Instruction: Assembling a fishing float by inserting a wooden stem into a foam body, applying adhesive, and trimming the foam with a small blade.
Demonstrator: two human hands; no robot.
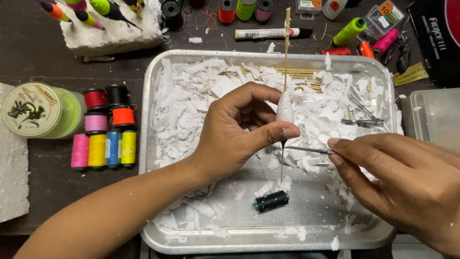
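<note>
Left hand (235,132) pinches white float (284,109) on stick over tray (153,96); right hand (402,184) holds thin blade (306,149) beside it.

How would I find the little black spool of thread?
Look in the big metal tray full of white foam shavings. Near its front edge, below the left hand, lies the black thread spool, alone on bare metal. The other spools are left of the tray, on the table.
</note>
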